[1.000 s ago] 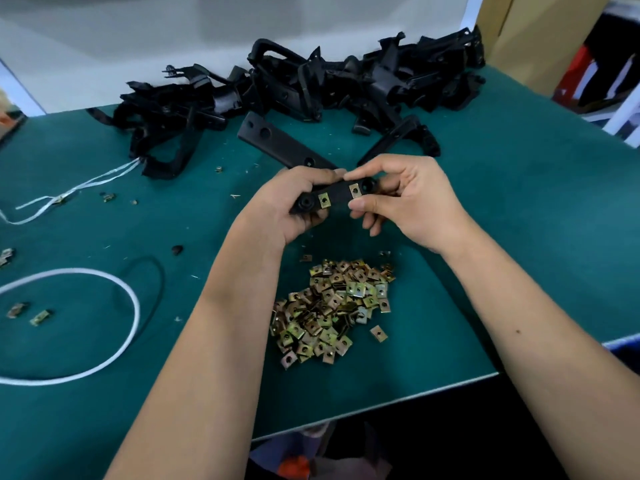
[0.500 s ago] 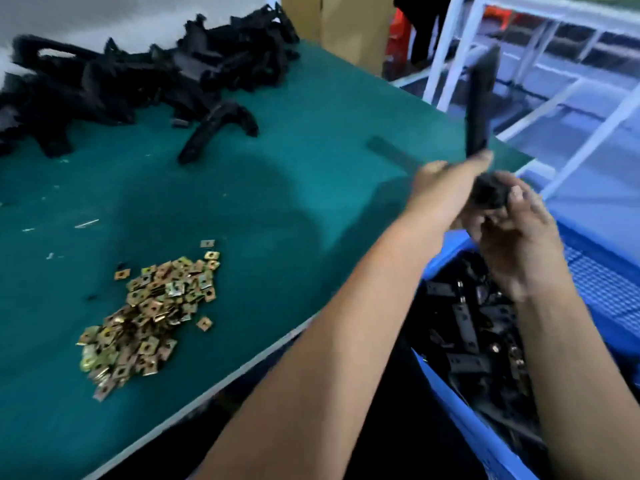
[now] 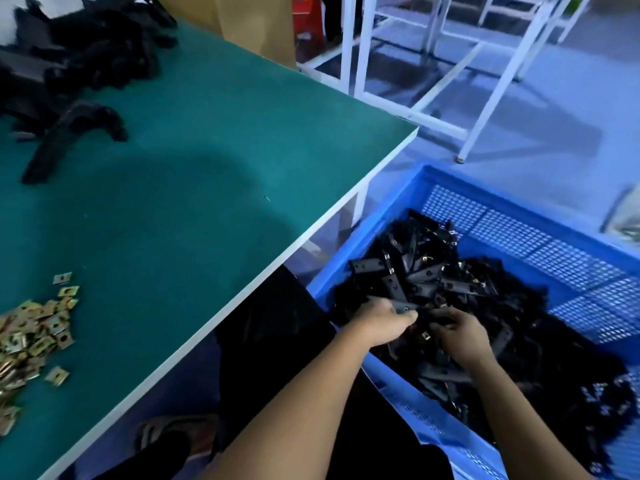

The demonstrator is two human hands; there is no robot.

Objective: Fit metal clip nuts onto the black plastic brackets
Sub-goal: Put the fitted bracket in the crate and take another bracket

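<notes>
Both hands are down in the crate [image 3: 429, 178]: left hand [image 3: 382, 322] pinches a bracket [image 3: 403, 307] lying crosswise toward the right hand [image 3: 460, 332] (grip unclear); clip nuts [image 3: 31, 327] lie far left on the surface [image 3: 207, 188].

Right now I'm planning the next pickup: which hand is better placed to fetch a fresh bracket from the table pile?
Left hand, likely: it is on the table's side, nearer the black bracket pile; the right hand is deeper in the blue crate.
</notes>
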